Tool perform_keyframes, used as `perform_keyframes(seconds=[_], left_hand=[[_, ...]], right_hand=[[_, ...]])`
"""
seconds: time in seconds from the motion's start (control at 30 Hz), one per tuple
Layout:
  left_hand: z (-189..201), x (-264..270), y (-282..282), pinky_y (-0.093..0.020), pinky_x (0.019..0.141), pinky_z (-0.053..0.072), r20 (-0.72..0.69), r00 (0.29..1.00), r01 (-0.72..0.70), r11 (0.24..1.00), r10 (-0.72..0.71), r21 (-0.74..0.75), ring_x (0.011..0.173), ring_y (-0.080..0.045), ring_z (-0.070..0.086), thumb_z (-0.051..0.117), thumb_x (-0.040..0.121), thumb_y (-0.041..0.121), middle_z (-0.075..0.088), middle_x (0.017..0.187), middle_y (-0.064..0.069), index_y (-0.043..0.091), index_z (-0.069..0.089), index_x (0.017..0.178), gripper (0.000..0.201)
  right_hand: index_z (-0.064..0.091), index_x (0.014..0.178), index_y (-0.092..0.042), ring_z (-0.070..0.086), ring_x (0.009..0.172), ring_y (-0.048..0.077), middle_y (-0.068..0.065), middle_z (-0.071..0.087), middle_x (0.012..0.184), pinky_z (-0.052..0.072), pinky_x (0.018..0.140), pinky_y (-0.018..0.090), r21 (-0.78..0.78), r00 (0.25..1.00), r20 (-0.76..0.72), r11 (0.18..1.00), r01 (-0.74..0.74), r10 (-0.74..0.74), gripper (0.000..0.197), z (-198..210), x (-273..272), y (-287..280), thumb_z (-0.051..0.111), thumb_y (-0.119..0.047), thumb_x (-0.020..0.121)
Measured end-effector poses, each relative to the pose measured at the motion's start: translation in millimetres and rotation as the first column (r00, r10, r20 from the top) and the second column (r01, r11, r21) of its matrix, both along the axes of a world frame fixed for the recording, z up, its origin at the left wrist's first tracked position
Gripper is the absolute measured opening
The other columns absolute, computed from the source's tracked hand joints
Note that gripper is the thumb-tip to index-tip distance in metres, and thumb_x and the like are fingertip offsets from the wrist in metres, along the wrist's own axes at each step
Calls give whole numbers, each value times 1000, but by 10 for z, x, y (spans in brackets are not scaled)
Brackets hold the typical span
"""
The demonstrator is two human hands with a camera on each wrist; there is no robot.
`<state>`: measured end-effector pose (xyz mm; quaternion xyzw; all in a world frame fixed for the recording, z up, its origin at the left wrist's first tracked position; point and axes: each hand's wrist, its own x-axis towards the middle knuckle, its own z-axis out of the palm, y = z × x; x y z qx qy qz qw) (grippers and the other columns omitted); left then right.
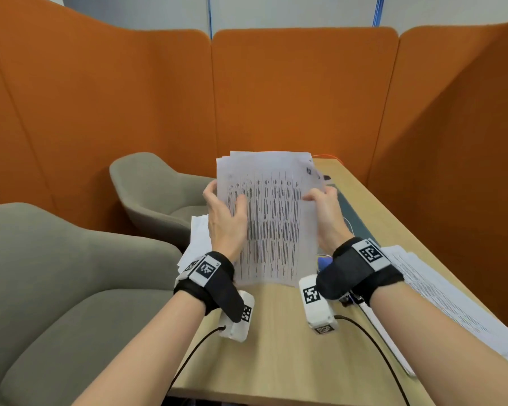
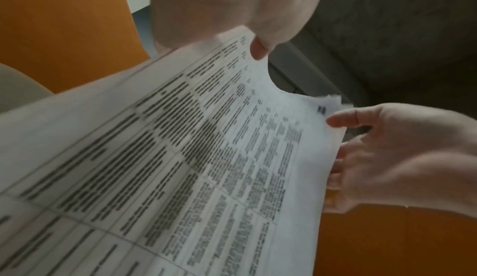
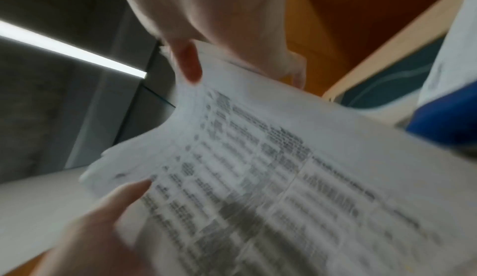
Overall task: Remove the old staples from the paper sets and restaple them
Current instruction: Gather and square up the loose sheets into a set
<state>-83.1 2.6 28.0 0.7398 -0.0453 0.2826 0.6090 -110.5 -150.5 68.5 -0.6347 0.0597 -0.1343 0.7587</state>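
A set of printed paper sheets [image 1: 272, 230] stands upright above the wooden table [image 1: 282, 341], its lower edge close over the tabletop. My left hand [image 1: 225, 197] grips its left edge, thumb on the front and fingers behind. My right hand [image 1: 320, 196] pinches the right edge the same way. The sheets' top edges are uneven and slightly fanned. In the left wrist view the paper set [image 2: 180, 158] fills the frame, with my right hand [image 2: 387, 153] at its far edge. The right wrist view shows the paper set [image 3: 284, 178] blurred, under my right thumb [image 3: 189, 64]. No staple shows.
A blue object [image 1: 324, 262] lies on the table behind the sheets, next to a dark teal mat [image 1: 354, 221]. More paper stacks lie at the right [image 1: 440, 294] and at the table's left edge [image 1: 198, 238]. Grey chairs [image 1: 71, 273] stand left; orange partitions surround the booth.
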Motion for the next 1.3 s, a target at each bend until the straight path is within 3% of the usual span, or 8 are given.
perform_keyframes(seconds=[0.17, 0.4, 0.57, 0.73, 0.87, 1.03, 1.23, 1.3], left_hand=[[52, 13, 79, -45, 91, 50, -21, 1000, -20, 1000, 21, 17, 106, -21, 58, 52, 92, 21, 57, 114, 1, 28, 30, 114, 32], [88, -16, 144, -42, 87, 51, 58, 997, -59, 998, 59, -3, 99, -21, 60, 50, 95, 19, 61, 108, 0, 24, 35, 108, 20], [97, 6, 180, -42, 75, 46, 152, 980, -128, 991, 130, -23, 89, -29, 58, 34, 100, 13, 59, 97, -10, 19, 33, 100, 6], [55, -85, 164, -39, 85, 47, 154, 984, -100, 994, 93, 38, 99, -20, 58, 44, 96, 15, 59, 111, -3, 21, 32, 113, 21], [107, -112, 268, -36, 112, 32, 268, 957, -146, 981, 107, 130, 135, -15, 37, 56, 91, 16, 33, 149, -7, 24, 13, 147, 71], [220, -158, 293, -15, 64, 44, 412, 905, -277, 885, 109, 374, 64, -3, 47, 52, 95, 25, 36, 107, 6, 42, 8, 149, 72], [235, -79, 342, -6, 75, 36, 460, 886, -241, 910, 63, 339, 76, -1, 43, 52, 96, 15, 45, 101, -1, 20, 53, 132, 36], [245, -67, 354, -1, 79, 33, 485, 872, -241, 918, 63, 315, 82, -2, 44, 52, 95, 12, 51, 104, -6, 16, 54, 129, 34]], right_hand=[[44, 128, -10, 50, 120, 27, 11, 53, 132, 41, 102, 46, -52, 1000, 4, 998, -24, 24, 37, 17, 73, 10, 42, -6, 91], [44, 96, -16, 50, 120, 34, 14, 52, 120, 38, 104, 53, -63, 997, 38, 996, -68, 70, 15, 59, 102, 0, 47, -9, 82], [43, 104, -16, 60, 82, 18, 6, 59, 100, 52, 71, 34, -42, 985, 168, 999, -33, 39, 15, 115, 88, -56, 44, -5, 93], [36, 121, -22, 57, 102, 18, 9, 53, 117, 47, 91, 35, -225, 962, 269, 974, 31, 31, 33, 11, 82, -25, 52, -15, 93], [20, 146, -35, 51, 89, 7, 0, 43, 110, 39, 74, 1, -502, 824, 567, 788, 356, -12, 58, -46, 85, -48, 45, -13, 98], [39, 143, -35, 50, 64, 18, 1, 40, 110, 43, 60, 18, -708, 765, 639, 452, 543, 82, 54, -19, 91, -51, 42, -6, 97], [54, 115, -3, 47, 87, -16, 13, 51, 113, 36, 79, 1, -533, 716, 697, 644, 549, -34, 21, 9, 104, -83, 43, -6, 98], [49, 129, -9, 47, 81, -6, 9, 50, 115, 36, 73, 2, -539, 709, 705, 630, 559, -26, 32, 15, 81, -89, 42, -6, 98]])
